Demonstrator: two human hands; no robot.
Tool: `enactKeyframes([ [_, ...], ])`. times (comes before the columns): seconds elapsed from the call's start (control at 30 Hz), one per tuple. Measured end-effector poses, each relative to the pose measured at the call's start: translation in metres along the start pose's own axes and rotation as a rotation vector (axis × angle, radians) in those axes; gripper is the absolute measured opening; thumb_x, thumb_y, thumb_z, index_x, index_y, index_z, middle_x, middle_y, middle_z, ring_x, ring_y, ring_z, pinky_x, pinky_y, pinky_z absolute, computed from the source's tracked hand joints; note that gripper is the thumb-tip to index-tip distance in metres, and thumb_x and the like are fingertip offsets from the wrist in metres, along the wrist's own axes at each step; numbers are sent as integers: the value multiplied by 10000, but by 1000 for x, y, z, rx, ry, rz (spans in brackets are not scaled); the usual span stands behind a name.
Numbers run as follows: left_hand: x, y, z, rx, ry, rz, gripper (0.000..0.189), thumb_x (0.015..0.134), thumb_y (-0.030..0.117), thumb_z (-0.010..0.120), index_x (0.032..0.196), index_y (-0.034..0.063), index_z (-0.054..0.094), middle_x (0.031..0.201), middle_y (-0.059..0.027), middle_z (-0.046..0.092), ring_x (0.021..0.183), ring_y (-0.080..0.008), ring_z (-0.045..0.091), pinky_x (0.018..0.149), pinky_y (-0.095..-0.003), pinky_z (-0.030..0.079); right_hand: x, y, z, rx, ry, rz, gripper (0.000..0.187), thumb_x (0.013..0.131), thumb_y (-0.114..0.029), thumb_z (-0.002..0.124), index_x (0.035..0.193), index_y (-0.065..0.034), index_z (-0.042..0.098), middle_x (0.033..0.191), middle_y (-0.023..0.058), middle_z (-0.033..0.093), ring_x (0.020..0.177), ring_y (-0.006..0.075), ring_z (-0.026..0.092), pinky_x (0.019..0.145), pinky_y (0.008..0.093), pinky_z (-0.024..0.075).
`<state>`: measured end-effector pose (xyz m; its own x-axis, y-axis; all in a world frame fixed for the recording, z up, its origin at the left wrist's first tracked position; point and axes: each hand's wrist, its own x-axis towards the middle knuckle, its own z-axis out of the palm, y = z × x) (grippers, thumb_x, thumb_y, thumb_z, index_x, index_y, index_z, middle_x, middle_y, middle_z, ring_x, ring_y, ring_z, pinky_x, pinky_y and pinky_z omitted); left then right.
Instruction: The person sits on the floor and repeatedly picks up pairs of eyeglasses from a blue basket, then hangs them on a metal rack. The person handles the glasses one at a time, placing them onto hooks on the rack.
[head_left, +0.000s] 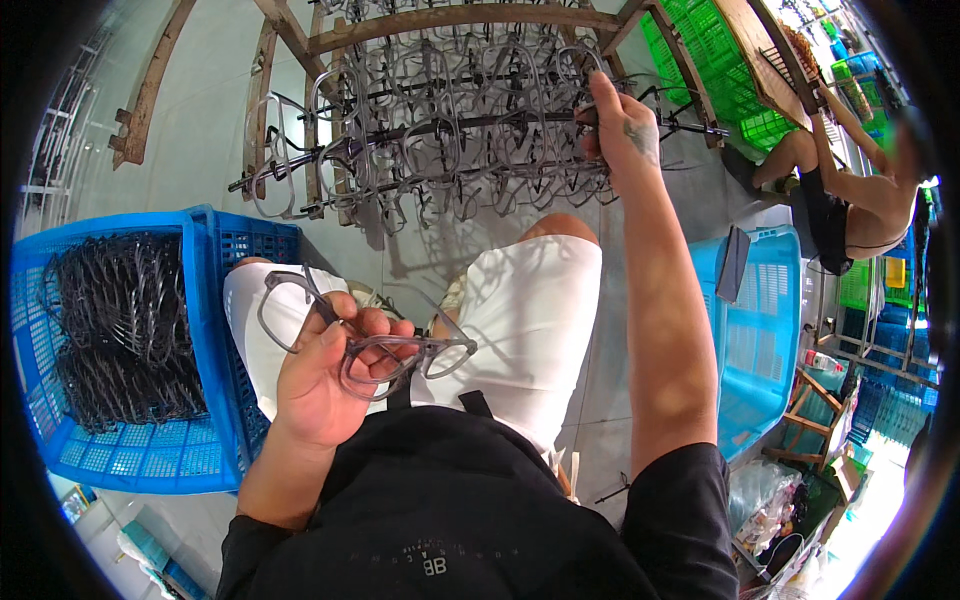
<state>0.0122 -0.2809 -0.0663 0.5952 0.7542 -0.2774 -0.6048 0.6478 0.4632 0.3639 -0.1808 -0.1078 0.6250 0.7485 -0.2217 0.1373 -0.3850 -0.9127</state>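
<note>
My left hand (319, 382) is raised over my lap and holds grey translucent eyeglass frames (471, 347). One rim stands out left of the fingers, and a pair of rims hangs on the right; two frames seem to be there, partly covered by the fingers. Ahead of me my right hand (630, 131) reaches to the right part of a rack, its fingers curled around a grey eyeglass frame (583, 51) beside a dark rod (701, 129). The fingertips are partly hidden. Many similar frames (431, 142) hang in rows along the rack's rods.
Wooden rails (465, 28) carry the rods. To my left, a blue plastic crate (199, 300) holds stacked dark frames (124, 322). A light-blue crate (761, 330) stands to the right, with a dark flat piece (733, 264) on its rim. Another person (862, 191) sits near green crates (697, 67).
</note>
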Motion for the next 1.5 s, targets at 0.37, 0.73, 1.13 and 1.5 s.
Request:
enactKeyframes([
  [0.37,-20,3,-11,-31,-97,62,307,927,237,507,1191,90,456,1080,-129,562,1094,-351,542,920,-485,458,-113,-32,7,48,-5,-644,447,970,-331,399,1092,70,555,1050,117,604,861,174,587,751,313,466],
  [0.73,-12,1,-28,97,318,-55,259,955,296,457,1054,72,539,849,-41,585,775,-172,603,728,-345,530,-201,-2,-50,211,-56,-453,294,971,-244,394,952,12,538,715,107,609,377,79,425,385,198,355],
  [1.13,1,-15,5,464,312,201,433,955,424,392,1148,78,565,940,-93,581,831,-227,609,808,-358,495,5,11,-70,412,-68,71,267,894,-302,547,952,-48,605,633,-23,470,445,64,348,377,228,270],
  [1.5,9,4,17,45,-25,47,594,928,483,337,1335,56,409,1195,-143,554,1069,-222,559,1018,-439,330,9,28,-57,196,282,-343,216,826,-200,625,961,-33,600,826,49,571,619,121,521,469,246,400],
])
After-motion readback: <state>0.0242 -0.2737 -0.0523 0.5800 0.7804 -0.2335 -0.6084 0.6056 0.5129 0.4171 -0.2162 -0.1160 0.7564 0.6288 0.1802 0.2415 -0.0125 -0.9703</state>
